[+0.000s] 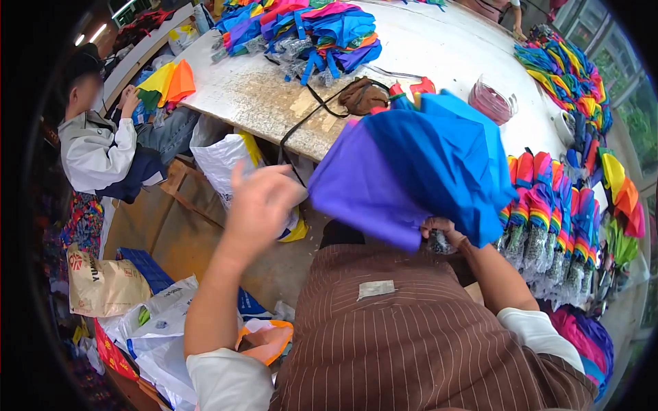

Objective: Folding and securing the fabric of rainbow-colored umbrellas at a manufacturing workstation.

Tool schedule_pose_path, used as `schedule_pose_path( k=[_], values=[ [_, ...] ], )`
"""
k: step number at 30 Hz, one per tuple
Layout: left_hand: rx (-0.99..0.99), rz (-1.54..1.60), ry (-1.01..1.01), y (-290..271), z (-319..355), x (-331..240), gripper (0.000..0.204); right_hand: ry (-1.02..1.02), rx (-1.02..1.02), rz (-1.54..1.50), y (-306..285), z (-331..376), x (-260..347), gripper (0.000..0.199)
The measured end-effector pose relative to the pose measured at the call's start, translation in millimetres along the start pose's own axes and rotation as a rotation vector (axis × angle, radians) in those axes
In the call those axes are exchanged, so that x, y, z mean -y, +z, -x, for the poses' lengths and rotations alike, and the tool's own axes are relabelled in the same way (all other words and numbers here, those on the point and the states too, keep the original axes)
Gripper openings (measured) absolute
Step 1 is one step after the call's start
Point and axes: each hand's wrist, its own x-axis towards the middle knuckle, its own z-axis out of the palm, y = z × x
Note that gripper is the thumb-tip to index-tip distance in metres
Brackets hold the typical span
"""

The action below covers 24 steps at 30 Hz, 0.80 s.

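Observation:
A folding umbrella [418,164] with loose purple and blue panels is spread over the table's near edge, in front of my apron. Below the cloth my right hand [441,226] is closed around its lower end, near a dark handle [439,241] that looks wrapped in clear plastic. The loose cloth hides the rest of the umbrella's frame. My left hand [264,205], somewhat blurred, is raised just left of the purple panel. Its fingers are apart with nothing in them, and a small gap separates it from the cloth.
On the white worktable [439,48] lie a heap of colourful umbrellas [308,34], a brown pouch [363,96] and a pinkish bundle of ties [492,101]. Rainbow umbrellas [548,212] line the right edge. A seated co-worker [103,144] handles coloured cloth at left. Plastic bags [164,329] crowd the lower left.

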Motion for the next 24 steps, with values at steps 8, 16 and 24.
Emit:
schedule_pose_path(
  k=[8,16,24],
  values=[
    [0.185,0.012,0.545,19,10,-73,0.051,-0.482,0.128,1.1,24,-27,27,0.054],
    [-0.213,-0.169,0.315,-20,-5,-48,0.05,-0.193,0.272,0.051,42,-53,26,0.042],
    [0.175,0.865,0.195,-47,8,-46,0.06,-0.458,0.146,0.501,21,-56,14,0.044]
  ],
)
